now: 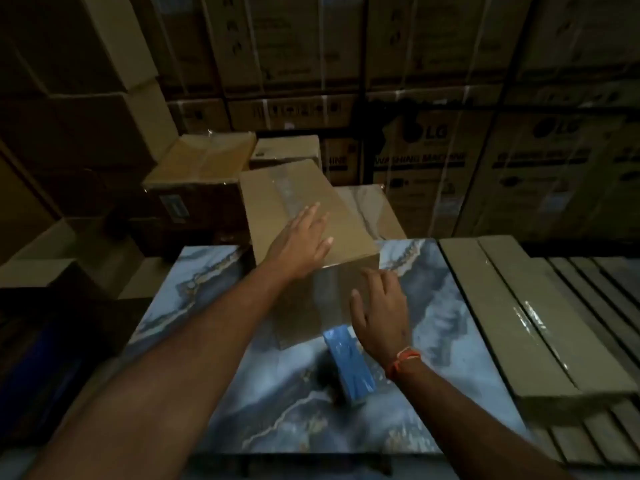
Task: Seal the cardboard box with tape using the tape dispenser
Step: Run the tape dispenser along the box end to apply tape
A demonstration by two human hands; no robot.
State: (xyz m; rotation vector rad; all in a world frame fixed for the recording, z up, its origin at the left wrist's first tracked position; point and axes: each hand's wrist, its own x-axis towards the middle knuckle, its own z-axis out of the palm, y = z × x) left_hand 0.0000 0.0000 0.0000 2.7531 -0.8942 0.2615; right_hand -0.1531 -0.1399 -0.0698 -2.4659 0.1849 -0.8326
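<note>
A brown cardboard box [277,202] stands on a blue marbled slab [450,341], with clear tape running along its top seam and down its near face. My left hand [301,244] lies flat on the box top, fingers spread. At the box's near right corner my right hand [381,306] has its fingers apart against the taped front face, an orange band at the wrist. A blue tape dispenser [349,362] lies on the slab just in front of the box, under my right hand and partly hidden by it.
More cardboard boxes [197,174] sit behind and to the left. Tall stacked appliance cartons [450,150] fill the background. Long wrapped grey packs [519,313] lie along the right of the slab. The scene is dim.
</note>
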